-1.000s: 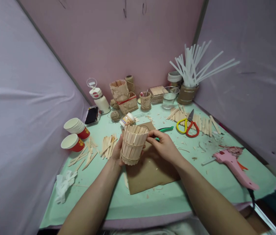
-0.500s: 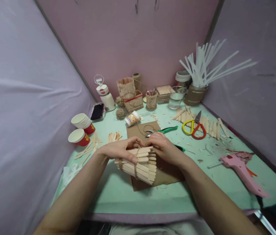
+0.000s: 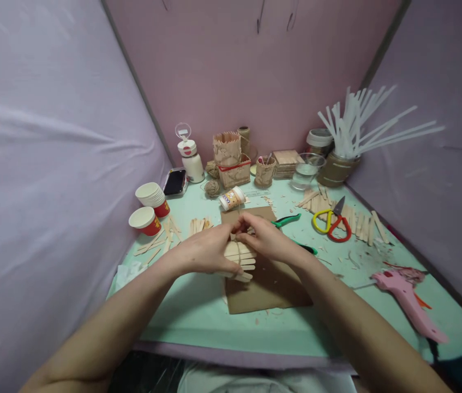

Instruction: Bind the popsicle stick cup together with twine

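My left hand (image 3: 204,250) grips a holder made of craft sticks (image 3: 245,261), its thumb across the near side and its fingers mostly hidden behind. A strand of twine (image 3: 238,252) runs around the sticks. At the holder's upper side, my right hand (image 3: 269,237) is closed, thumb and fingers pinched on the twine; the fingertips of both hands almost meet there. Beneath lies a brown cardboard sheet (image 3: 269,292). Just beyond my right hand are green-handled pliers (image 3: 288,220), partly covered by it.
Paper cups (image 3: 144,219) and loose sticks (image 3: 169,232) lie left. A printed cup (image 3: 233,198) rests on its side ahead. Right are scissors (image 3: 332,222), more sticks (image 3: 364,226) and a pink glue gun (image 3: 408,303). Stick boxes (image 3: 234,170) and a water bowl (image 3: 305,173) stand behind.
The stick holder has turned, so its open end no longer faces right and less of it shows. My right hand has come over its upper side. The whole view has shifted slightly.
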A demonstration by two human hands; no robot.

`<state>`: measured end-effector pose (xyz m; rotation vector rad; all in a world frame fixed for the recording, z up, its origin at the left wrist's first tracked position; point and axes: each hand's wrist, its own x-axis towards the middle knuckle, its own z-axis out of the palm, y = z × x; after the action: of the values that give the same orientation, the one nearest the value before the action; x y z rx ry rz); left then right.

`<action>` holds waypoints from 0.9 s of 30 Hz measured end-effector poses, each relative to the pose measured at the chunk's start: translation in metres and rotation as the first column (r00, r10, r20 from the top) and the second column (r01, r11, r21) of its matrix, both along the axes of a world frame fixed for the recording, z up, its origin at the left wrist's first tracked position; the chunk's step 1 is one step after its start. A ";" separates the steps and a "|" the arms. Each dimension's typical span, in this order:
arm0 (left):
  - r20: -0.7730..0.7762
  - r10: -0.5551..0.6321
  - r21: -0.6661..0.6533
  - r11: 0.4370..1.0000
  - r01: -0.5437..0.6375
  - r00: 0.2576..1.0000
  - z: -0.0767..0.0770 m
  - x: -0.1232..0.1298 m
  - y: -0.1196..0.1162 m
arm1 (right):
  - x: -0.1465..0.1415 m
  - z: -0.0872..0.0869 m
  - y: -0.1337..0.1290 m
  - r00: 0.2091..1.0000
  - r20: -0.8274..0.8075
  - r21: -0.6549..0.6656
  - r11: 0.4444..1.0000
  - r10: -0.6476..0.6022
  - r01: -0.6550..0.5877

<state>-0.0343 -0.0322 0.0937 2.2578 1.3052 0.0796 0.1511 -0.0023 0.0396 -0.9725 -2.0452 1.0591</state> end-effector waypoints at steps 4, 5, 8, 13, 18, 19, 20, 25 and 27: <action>-0.158 0.039 0.229 0.973 -0.002 0.987 0.005 0.005 -0.001 | -0.004 0.009 0.001 0.996 -0.080 0.038 0.998 -0.043 0.046; -0.209 0.068 0.287 0.958 -0.005 0.976 0.004 0.006 0.000 | -0.005 0.009 0.002 0.994 -0.091 0.074 0.995 -0.058 0.065; -0.332 0.154 0.429 0.903 0.004 0.930 -0.004 0.012 0.003 | -0.007 0.004 0.004 0.990 -0.084 0.248 0.959 -0.116 0.134; -0.363 0.271 0.604 0.797 0.003 0.892 -0.016 0.018 0.011 | -0.012 -0.008 -0.001 0.974 -0.082 0.481 0.847 -0.213 0.226; -0.177 0.275 0.732 0.678 -0.060 0.945 -0.034 0.004 0.030 | 0.002 -0.018 -0.002 0.959 -0.168 0.477 0.832 -0.228 0.282; -0.107 0.267 0.758 0.645 -0.095 0.958 -0.039 0.000 0.034 | 0.009 -0.020 0.001 0.945 -0.174 0.453 0.830 -0.276 0.326; -0.035 0.260 0.778 0.614 -0.137 0.965 -0.046 -0.003 0.039 | 0.018 -0.021 0.004 0.926 -0.160 0.419 0.826 -0.341 0.376; 0.215 0.238 0.789 0.530 -0.313 0.947 -0.076 -0.003 0.057 | 0.065 -0.028 0.011 0.862 0.274 0.250 0.897 -0.426 0.364; 0.277 0.240 0.771 0.522 -0.364 0.930 -0.084 0.000 0.061 | 0.076 -0.032 0.008 0.815 0.444 0.204 0.928 -0.372 0.313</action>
<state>-0.0339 0.0286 0.0096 2.6002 1.8234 1.1923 0.2266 0.0055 0.0075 -1.5905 -2.1563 0.5239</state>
